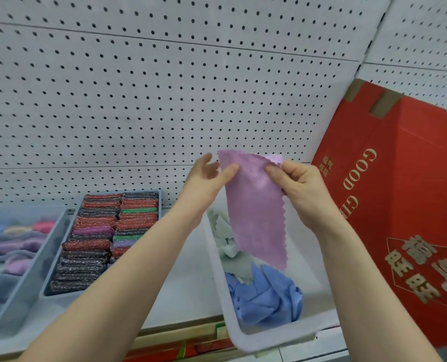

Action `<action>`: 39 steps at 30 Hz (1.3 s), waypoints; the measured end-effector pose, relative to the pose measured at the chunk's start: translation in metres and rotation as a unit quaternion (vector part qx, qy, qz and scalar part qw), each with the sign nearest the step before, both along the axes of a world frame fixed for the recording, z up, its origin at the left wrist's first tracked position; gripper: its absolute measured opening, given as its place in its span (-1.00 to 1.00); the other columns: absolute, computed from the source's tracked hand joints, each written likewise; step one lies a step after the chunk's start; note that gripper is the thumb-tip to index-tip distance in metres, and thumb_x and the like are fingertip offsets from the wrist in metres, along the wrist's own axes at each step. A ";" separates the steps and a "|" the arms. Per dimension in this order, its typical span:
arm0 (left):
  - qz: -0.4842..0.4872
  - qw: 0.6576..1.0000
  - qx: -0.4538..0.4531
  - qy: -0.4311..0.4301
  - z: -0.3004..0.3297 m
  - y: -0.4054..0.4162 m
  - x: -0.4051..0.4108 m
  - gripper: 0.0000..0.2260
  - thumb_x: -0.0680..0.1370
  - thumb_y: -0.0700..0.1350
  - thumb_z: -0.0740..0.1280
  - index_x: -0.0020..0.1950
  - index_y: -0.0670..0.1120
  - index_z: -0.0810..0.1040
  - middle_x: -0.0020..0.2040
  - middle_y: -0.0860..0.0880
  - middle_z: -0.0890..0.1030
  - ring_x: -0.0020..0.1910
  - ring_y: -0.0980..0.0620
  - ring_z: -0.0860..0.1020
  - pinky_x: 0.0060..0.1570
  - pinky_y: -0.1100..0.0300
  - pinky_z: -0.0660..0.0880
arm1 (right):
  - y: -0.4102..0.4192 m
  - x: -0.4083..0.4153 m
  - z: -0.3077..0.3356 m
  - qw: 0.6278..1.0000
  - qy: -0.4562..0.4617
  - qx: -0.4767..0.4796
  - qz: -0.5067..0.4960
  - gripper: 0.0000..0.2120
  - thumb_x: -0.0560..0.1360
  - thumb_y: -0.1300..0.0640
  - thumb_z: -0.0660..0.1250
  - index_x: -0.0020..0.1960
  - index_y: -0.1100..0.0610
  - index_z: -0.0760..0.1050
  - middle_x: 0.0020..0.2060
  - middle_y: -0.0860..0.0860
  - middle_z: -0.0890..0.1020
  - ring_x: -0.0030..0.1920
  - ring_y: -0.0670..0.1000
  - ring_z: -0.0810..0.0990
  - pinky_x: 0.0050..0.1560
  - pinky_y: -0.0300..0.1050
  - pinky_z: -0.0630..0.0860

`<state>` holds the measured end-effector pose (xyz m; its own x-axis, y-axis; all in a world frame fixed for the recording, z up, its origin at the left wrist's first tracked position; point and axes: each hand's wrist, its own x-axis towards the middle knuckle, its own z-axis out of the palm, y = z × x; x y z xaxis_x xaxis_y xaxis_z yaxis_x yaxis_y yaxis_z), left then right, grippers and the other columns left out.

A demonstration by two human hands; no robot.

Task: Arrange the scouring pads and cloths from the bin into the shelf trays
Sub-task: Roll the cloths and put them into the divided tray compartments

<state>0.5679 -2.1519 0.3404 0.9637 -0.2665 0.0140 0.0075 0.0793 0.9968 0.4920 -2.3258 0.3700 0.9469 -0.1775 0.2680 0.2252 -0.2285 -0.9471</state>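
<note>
A pink-purple cloth (256, 205) with zigzag edges hangs above the white bin (245, 340). My left hand (206, 178) pinches its upper left corner and my right hand (300, 189) pinches its upper right corner. Below it, the bin holds a crumpled blue cloth (266, 296) and pale green cloths (225, 231). To the left on the shelf, a grey tray (47, 288) is packed with rows of red, dark, green and purple scouring pads (94, 244). Another grey tray (16, 304) at the far left holds folded cloths (11, 252) in several colours.
A white pegboard wall (165, 87) backs the shelf. A large red cardboard box (405, 205) with gold lettering stands right of the bin. The shelf's front edge (180, 333) runs below the trays, with red packaging beneath.
</note>
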 end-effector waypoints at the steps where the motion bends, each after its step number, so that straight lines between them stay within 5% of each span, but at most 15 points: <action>1: -0.047 0.999 -0.018 0.016 0.001 -0.001 0.000 -0.53 0.51 -0.03 0.44 0.38 -0.08 0.44 0.21 0.03 0.62 0.22 0.09 0.56 0.24 0.16 0.44 | -0.002 -0.002 0.004 1.000 -0.001 0.000 0.004 -0.76 0.60 0.19 0.29 -0.22 0.17 0.60 -0.43 -0.09 0.57 -0.42 -0.13 0.47 -0.34 -0.26 0.41; 7: -0.045 0.993 -0.105 0.010 0.010 -0.009 0.001 -0.88 0.52 -0.25 0.40 0.05 -0.14 0.63 -0.10 -0.02 0.72 -0.12 0.06 0.67 -0.10 0.23 0.60 | -0.023 -0.009 0.013 1.000 0.014 -0.007 -0.006 -0.87 0.55 0.18 0.36 -0.01 0.14 0.69 -0.15 0.09 0.72 -0.15 -0.01 0.62 -0.02 -0.04 0.57; 15: -0.172 0.979 -0.093 -0.050 0.021 0.001 -0.002 -0.82 0.54 -0.04 0.32 -0.12 -0.02 0.72 -0.22 0.02 0.65 -0.27 0.09 0.56 -0.17 0.24 0.54 | -0.041 -0.023 0.026 1.000 0.018 0.017 0.007 -0.88 0.36 0.22 0.48 -0.12 0.23 0.66 -0.31 0.05 0.69 -0.29 -0.05 0.61 -0.20 -0.23 0.58; 19: -0.120 0.991 -0.012 -0.062 0.020 -0.003 0.008 -0.86 0.60 -0.16 0.31 -0.02 -0.05 0.68 -0.18 0.01 0.68 -0.20 0.11 0.62 -0.12 0.26 0.59 | -0.041 -0.010 0.026 0.994 0.058 -0.054 -0.074 -0.93 0.38 0.24 0.53 -0.16 0.19 0.67 -0.35 0.06 0.68 -0.37 -0.09 0.58 -0.26 -0.25 0.54; 24: -0.040 0.997 0.037 -0.052 0.005 -0.026 0.011 -0.62 0.56 -0.04 0.33 -0.08 -0.41 0.51 -0.21 -0.15 0.51 -0.21 -0.05 0.47 -0.02 -0.07 0.59 | -0.027 0.016 0.010 0.951 0.066 -0.195 -0.232 -0.93 0.43 0.12 0.42 -0.23 0.07 0.63 -0.48 -0.03 0.65 -0.40 -0.08 0.66 -0.19 -0.09 0.63; 29: -0.044 0.994 0.055 -0.086 -0.001 -0.044 0.009 -0.46 0.43 0.26 0.27 -0.11 -0.27 0.55 -0.28 -0.24 0.52 -0.25 -0.04 0.46 0.05 -0.36 0.46 | -0.005 0.019 0.016 0.985 0.065 -0.070 -0.144 -0.87 0.46 0.18 0.42 -0.19 0.25 0.62 -0.40 0.07 0.67 -0.34 0.03 0.70 -0.35 -0.20 0.53; 31: -0.063 0.991 0.060 -0.102 0.008 -0.044 0.000 -0.63 0.47 0.21 0.28 -0.06 -0.05 0.68 -0.17 -0.30 0.63 -0.20 -0.13 0.59 0.08 -0.30 0.52 | -0.002 0.019 0.019 0.989 0.054 -0.061 -0.124 -0.87 0.48 0.15 0.43 -0.19 0.20 0.66 -0.35 0.09 0.70 -0.31 0.03 0.70 -0.36 -0.25 0.51; 33: -0.089 0.989 0.042 -0.114 0.015 -0.042 -0.006 -0.78 0.55 0.03 0.29 0.09 0.06 0.69 -0.08 -0.11 0.71 -0.01 -0.12 0.67 0.17 -0.18 0.53 | -0.003 0.019 0.019 0.989 0.041 -0.071 -0.119 -0.89 0.48 0.14 0.42 -0.18 0.14 0.69 -0.32 0.08 0.71 -0.28 0.03 0.71 -0.35 -0.26 0.50; 39: -0.102 0.984 0.053 -0.137 0.017 -0.036 -0.002 -0.74 0.58 -0.27 0.31 0.25 -0.12 0.61 0.02 -0.06 0.71 0.06 0.04 0.67 0.24 0.00 0.52 | -0.003 0.015 0.020 0.994 0.017 -0.087 -0.059 -0.86 0.53 0.20 0.37 -0.12 0.11 0.71 -0.26 0.08 0.72 -0.23 0.02 0.69 -0.34 -0.25 0.50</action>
